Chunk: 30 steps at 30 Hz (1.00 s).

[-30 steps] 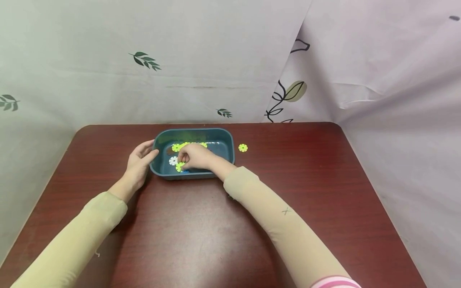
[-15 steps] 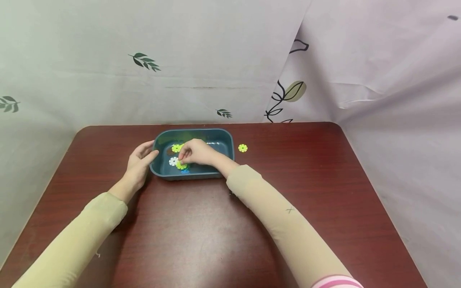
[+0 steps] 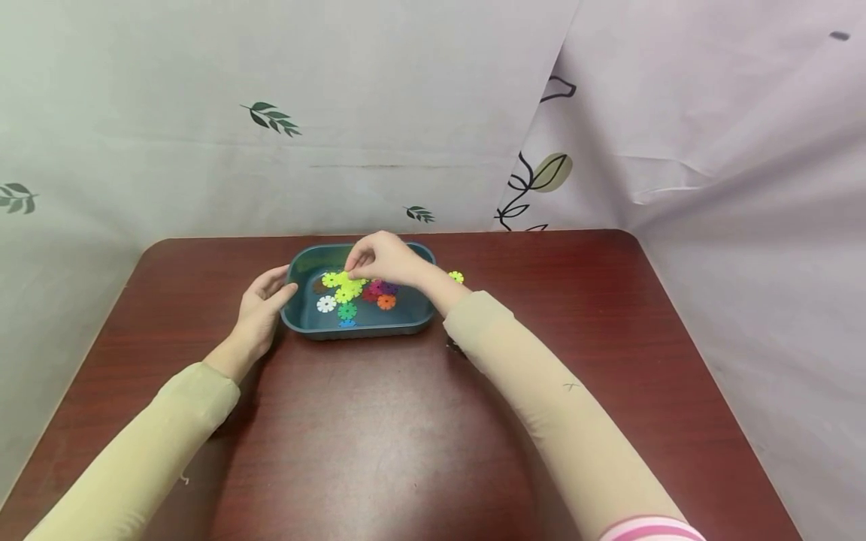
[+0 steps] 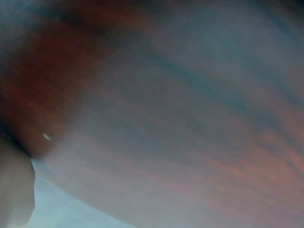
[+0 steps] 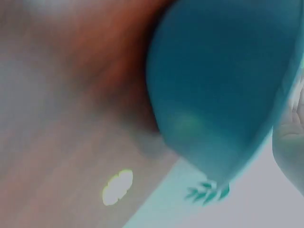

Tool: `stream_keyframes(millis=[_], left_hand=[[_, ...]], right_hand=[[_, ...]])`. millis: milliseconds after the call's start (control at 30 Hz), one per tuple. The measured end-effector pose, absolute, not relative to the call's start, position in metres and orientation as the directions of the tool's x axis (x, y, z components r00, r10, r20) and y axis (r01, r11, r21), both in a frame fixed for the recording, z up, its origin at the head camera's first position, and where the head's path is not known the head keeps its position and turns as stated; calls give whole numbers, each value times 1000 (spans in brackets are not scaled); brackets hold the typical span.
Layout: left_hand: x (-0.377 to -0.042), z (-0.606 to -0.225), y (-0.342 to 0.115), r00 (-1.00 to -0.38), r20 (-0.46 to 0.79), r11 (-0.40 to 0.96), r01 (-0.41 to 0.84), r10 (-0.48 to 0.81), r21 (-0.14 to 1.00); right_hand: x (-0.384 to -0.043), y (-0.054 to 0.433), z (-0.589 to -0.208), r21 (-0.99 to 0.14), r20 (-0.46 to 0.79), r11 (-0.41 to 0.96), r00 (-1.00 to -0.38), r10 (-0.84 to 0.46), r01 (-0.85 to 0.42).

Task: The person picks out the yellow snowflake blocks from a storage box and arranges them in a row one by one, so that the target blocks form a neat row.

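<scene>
A dark teal plastic basin (image 3: 358,331) stands near the table's back edge. My left hand (image 3: 259,309) grips its left end, thumb over the rim and fingers along the outside. Over the basin, my right hand (image 3: 387,259) pinches a yellow-green snowflake disc (image 3: 346,276) between thumb and fingertips, right at a cluster of similar yellow-green discs (image 3: 345,294). Around them inside lie a white disc (image 3: 326,303), a green disc (image 3: 347,311), a blue one (image 3: 347,323), an orange one (image 3: 386,301) and several red and purple ones. The right forearm hides part of the basin's right end.
Just right of the basin, one yellow-green disc (image 3: 456,277) lies on the dark red table (image 3: 582,300), partly behind my right wrist. Leaf-printed cloth (image 3: 379,113) hangs behind the table. The left wrist view shows mostly blurred tabletop (image 4: 52,95).
My right hand has moved away from me, from the basin's near side to the yellow-green cluster, uncovering the green, orange, red and purple discs. The left hand stays on the basin.
</scene>
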<state>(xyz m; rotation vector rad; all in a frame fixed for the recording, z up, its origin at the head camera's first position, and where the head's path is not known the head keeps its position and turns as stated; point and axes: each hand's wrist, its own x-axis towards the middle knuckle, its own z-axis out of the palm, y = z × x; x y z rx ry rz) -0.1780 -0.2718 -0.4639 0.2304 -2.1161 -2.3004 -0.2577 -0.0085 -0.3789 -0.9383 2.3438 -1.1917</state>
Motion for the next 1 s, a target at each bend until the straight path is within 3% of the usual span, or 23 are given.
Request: stream_keyframes(millis=[500, 1000], left_hand=[[-180, -464, -272, -986, -119, -55, -113, -116, 992], [-180, -465, -272, -988, -101, -57, -95, -115, 994]], right_hand=[[-288, 55, -354, -830, 8, 464, -840, -543, -308], [-300, 127, -370, -839, -12, 502, -914, -405, -212]])
